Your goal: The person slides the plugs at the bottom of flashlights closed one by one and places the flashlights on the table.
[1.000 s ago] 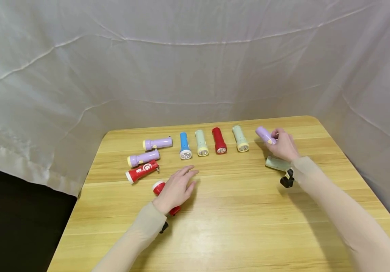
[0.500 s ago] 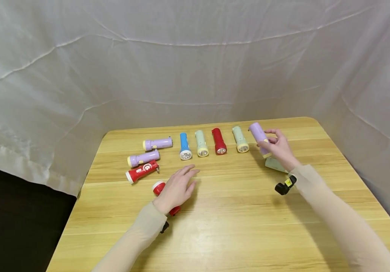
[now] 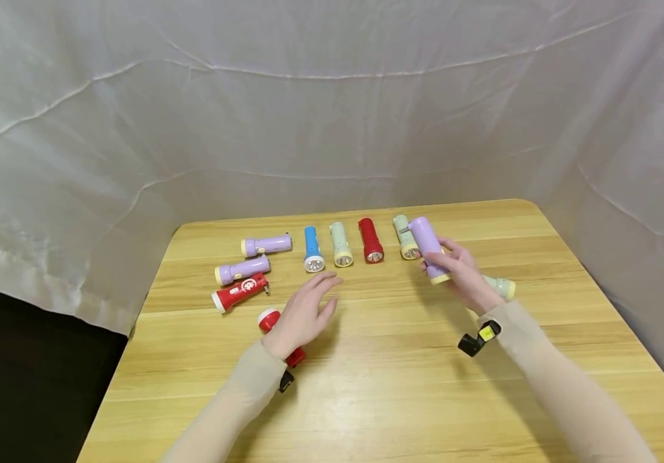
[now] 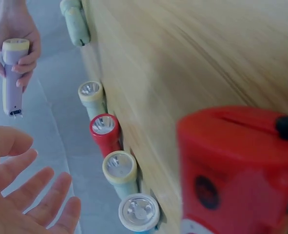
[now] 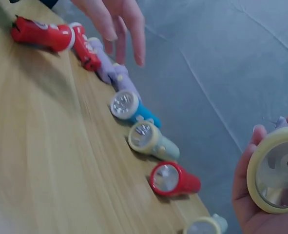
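Creased grey curtain (image 3: 332, 128) hangs beyond my hands and to either side of them. In front of it spreads the wooden table (image 3: 378, 386), its pale grain running side to side. Its far edge lies beyond both hands, its right edge well apart from my right hand (image 3: 462, 273), its left edge out past my left forearm. A broad stretch of wood lies between my forearms.

My left hand (image 3: 300, 315) holds nothing, fingers extended and loosely spread, above a red flashlight (image 3: 268, 319) that it partly covers. My right hand is wrapped round a purple flashlight (image 3: 427, 244), held off the table. Its long axis runs obliquely: the tail points away from me and a little left, the yellow-rimmed lens back toward me and slightly right. Just to the right of that hand lies a light green flashlight (image 3: 502, 287), partly hidden. Ahead, between my hands, a blue flashlight (image 3: 311, 243) and a dark red flashlight (image 3: 370, 238) lie with their lenses toward me.
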### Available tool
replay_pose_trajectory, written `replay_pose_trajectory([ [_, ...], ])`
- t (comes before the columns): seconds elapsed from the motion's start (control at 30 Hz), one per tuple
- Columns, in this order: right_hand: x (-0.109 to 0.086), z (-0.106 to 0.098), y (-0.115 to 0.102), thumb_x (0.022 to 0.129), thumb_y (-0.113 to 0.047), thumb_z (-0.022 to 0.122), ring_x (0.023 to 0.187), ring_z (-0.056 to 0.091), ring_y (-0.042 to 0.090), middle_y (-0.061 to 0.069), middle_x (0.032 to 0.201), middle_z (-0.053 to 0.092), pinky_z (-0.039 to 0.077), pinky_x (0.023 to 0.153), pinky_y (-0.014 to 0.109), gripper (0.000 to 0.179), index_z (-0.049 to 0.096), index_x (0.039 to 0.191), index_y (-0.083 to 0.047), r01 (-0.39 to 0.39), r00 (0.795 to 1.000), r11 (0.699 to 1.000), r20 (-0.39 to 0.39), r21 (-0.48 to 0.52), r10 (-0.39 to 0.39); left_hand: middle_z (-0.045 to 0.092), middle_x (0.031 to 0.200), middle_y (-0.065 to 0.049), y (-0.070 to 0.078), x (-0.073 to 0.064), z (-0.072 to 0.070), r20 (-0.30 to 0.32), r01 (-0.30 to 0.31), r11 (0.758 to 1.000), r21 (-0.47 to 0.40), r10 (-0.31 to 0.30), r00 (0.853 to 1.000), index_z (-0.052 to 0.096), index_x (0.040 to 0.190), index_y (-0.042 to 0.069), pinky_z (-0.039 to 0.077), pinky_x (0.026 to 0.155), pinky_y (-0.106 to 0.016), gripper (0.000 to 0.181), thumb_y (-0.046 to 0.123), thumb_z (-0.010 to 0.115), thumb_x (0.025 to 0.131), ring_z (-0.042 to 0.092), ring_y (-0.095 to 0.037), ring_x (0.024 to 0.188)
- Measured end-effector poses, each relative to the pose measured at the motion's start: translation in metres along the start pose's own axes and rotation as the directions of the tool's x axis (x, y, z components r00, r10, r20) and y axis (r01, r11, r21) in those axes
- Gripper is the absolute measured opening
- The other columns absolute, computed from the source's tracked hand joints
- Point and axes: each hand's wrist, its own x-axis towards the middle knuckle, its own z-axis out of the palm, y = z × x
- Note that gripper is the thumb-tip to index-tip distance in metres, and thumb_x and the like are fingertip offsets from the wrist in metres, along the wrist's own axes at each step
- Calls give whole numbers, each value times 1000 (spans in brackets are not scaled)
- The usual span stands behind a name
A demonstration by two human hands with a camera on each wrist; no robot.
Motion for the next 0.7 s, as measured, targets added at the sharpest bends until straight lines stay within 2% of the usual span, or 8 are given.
replay_pose_trajectory([
  [0.17,-6,7,13,101,-1,54,77,68,8,0,95,75,58,71,18,28,44,127,-6,39,997,999,63,-2,-38,58,144,-12,1,4,-3,-31,14,998,-58,-16,999,60,137,7,48,112,-47,39,12,61,99,57,-31,133],
  [0.33,-15,14,27,102,1,50,81,68,8,0,99,74,58,74,18,28,45,128,-7,60,989,998,137,10,-61,58,145,-8,3,8,-5,-23,65,990,-122,-68,997,58,140,12,45,114,-46,40,14,60,100,56,-28,134],
  [0.43,-21,19,32,102,2,49,85,69,8,0,100,73,59,77,19,27,46,126,-9,72,984,997,165,-3,-71,59,144,-10,5,10,-5,-21,78,980,-181,-83,996,58,140,12,46,113,-47,40,13,59,101,59,-28,130],
  [0.57,-29,27,37,99,3,53,87,70,7,1,102,72,60,80,22,30,50,123,-14,116,980,989,170,-87,-100,61,141,-12,8,13,-4,-10,94,961,-258,-100,995,58,140,10,49,109,-47,39,14,59,101,62,-28,123],
  [0.7,-35,35,42,95,5,58,84,71,9,1,100,71,62,77,26,33,54,122,-13,188,977,954,147,-232,-157,61,141,-10,12,17,-3,13,120,939,-323,-123,992,56,142,9,51,107,-45,39,16,56,103,63,-26,122],
])
